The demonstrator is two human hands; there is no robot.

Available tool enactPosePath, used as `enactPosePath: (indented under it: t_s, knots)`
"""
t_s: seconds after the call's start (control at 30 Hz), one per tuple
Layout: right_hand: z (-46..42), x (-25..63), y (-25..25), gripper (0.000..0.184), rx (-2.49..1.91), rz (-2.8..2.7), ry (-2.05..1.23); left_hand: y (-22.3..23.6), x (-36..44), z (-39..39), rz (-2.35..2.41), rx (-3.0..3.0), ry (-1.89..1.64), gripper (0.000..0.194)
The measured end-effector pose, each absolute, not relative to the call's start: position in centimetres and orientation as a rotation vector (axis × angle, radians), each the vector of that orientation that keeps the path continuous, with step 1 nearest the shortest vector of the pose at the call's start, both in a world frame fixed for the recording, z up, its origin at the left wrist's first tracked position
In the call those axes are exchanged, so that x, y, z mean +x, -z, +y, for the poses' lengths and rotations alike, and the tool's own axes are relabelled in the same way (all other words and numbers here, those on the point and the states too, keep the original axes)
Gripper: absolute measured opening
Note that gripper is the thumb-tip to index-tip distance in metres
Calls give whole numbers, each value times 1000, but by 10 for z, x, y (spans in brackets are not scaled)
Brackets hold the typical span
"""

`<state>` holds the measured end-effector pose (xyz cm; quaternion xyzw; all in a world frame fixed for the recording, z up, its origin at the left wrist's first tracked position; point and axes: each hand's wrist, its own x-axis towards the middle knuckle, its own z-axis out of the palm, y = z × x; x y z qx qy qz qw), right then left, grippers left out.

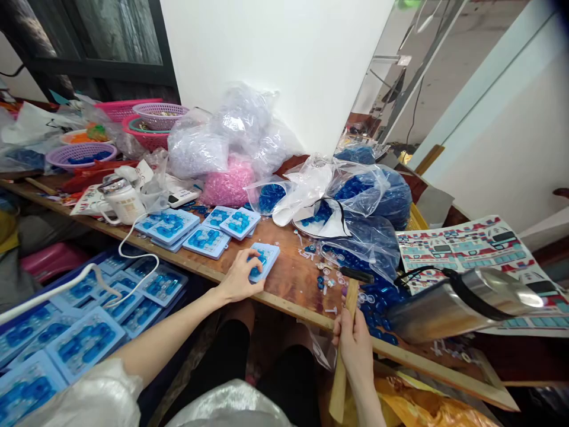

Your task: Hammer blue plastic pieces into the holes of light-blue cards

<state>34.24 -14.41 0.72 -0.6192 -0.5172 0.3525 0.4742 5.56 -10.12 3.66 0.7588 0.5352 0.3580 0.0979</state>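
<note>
My left hand (pixel 239 279) is closed around the near-left side of a light-blue square plastic case (pixel 270 256) at the table's front edge; translucent blue pieces show in it, partly covered by my fingers. In my right hand (pixel 356 347) is a hammer (pixel 338 385), gripped by its wooden handle, its black head pointing up over the table. Left of my left hand lie several similar cases (pixel 207 241), some stacked. Loose blue beads (pixel 377 311) and small clear plastic parts (pixel 328 279) are scattered near the hammer head.
A steel thermos (pixel 435 308) lies at right beside a printed sticker sheet (pixel 466 255). Bags of blue parts (pixel 373 190) and pink beads (pixel 229 181) stand behind. A white mug (pixel 124 201) is at left; below it, a white cable (pixel 151 255) hangs over a bin of cases (pixel 86 341).
</note>
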Motion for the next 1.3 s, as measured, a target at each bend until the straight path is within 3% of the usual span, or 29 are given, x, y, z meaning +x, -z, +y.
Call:
enactPosePath:
  t_s: [0.2,0.3,0.4,0.63,0.87,1.07,1.17,1.3]
  knots:
    - [-142,342,-7,43,-1541,-1280,-839,-39,36,-109,1579,1728,-1395,18]
    - [-143,341,-7,43,-1555,-1282,-827,-34,46,-115,1609,2068,-1190,30]
    - [-143,341,-8,44,-1566,-1273,-835,-28,58,-118,1625,2396,-900,30]
    - [-144,343,-6,42,-1536,-1271,-862,-25,53,-110,1914,2137,-768,72]
    - [-143,347,-11,38,-1627,-1320,-843,-56,26,-138,2089,2098,-1029,71]
    - [-143,344,-13,41,-1589,-1307,-848,-85,-45,-71,2565,1737,-1250,67]
    - [-144,345,-10,38,-1572,-1319,-824,-85,-64,-41,2514,1614,-1217,57]
    - [-147,343,-10,37,-1523,-1332,-809,-91,-48,-49,2104,1834,-1467,35]
